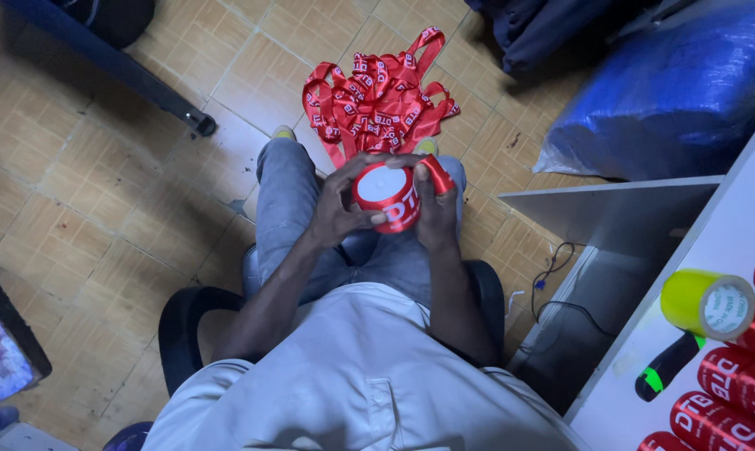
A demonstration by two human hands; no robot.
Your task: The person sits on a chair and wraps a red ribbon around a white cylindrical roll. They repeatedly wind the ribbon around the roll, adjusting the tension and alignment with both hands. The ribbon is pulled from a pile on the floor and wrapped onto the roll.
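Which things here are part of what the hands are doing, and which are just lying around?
In hand:
red ribbon roll, held by left hand and right hand
red ribbon pile on the floor

Lying about:
yellow-green tape roll
red rolls on the white table
blue sack

A roll of red ribbon (pixel 387 197) with white lettering, its white core end facing up, sits tilted between the fingers (pixel 341 185) of both hands. A loose ribbon end (pixel 436 174) passes over the right fingers; a heap of cut ribbon (pixel 377 98) lies beyond the fingertips.
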